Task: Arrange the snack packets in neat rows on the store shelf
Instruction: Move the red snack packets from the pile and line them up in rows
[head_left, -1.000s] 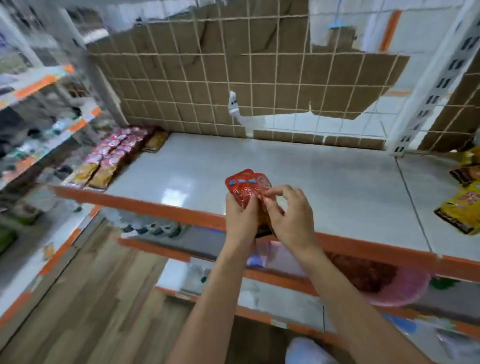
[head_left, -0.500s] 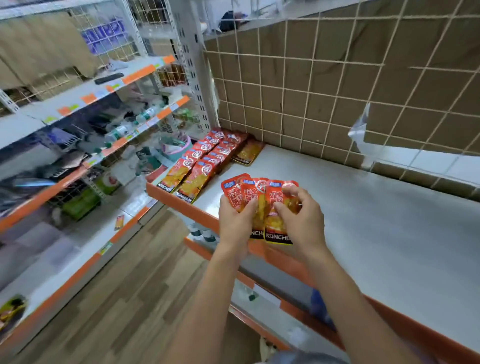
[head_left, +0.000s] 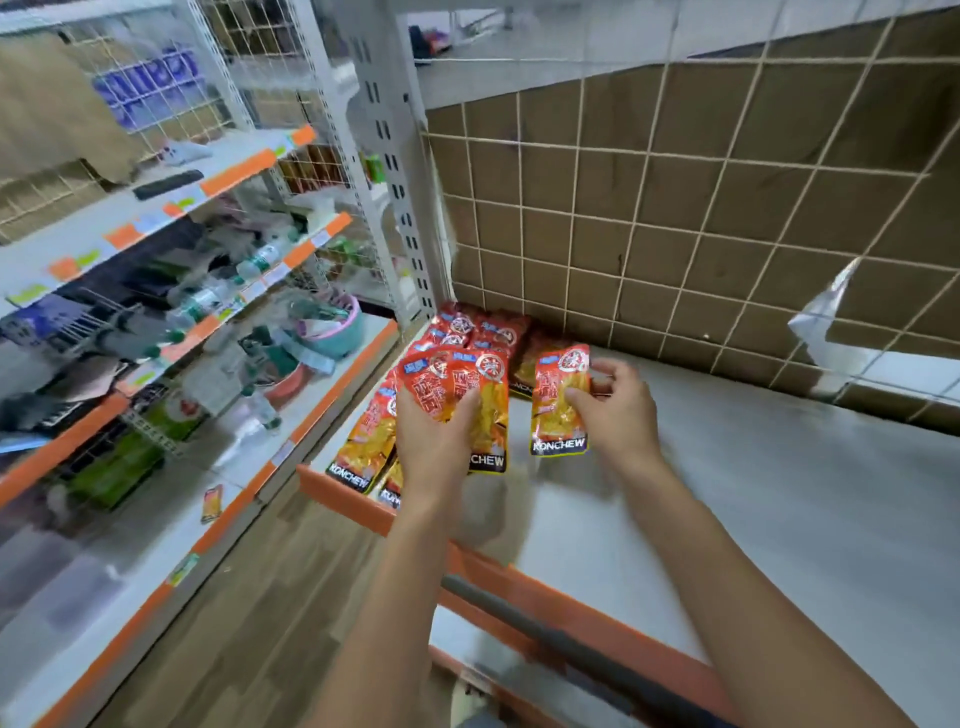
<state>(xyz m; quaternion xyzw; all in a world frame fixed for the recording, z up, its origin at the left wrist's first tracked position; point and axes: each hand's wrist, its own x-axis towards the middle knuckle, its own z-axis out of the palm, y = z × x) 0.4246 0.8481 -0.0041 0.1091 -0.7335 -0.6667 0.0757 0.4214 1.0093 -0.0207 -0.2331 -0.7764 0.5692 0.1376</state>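
My left hand (head_left: 434, 441) grips a fanned bunch of red-and-yellow snack packets (head_left: 467, 387) above the shelf's left end. My right hand (head_left: 613, 410) pinches a single snack packet (head_left: 558, 400) of the same kind, held apart to the right of the bunch, just above the white shelf (head_left: 753, 493). Rows of matching packets (head_left: 470, 332) lie flat in the shelf's back-left corner, and more packets on the shelf (head_left: 363, 441) reach its front edge, partly hidden behind my left hand.
A wire grid backed with brown cardboard (head_left: 675, 218) closes the shelf's rear. An orange front lip (head_left: 519, 582) edges the shelf. A neighbouring rack (head_left: 182, 291) at left holds bottles and a pink-rimmed basin (head_left: 332, 327). One loose packet (head_left: 212, 503) lies on its bottom shelf. Wooden floor (head_left: 260, 597) is below.
My view swung left toward the shelf corner. My right hand has pulled one packet off the bunch and moved it right; both hands have come closer to the laid rows.
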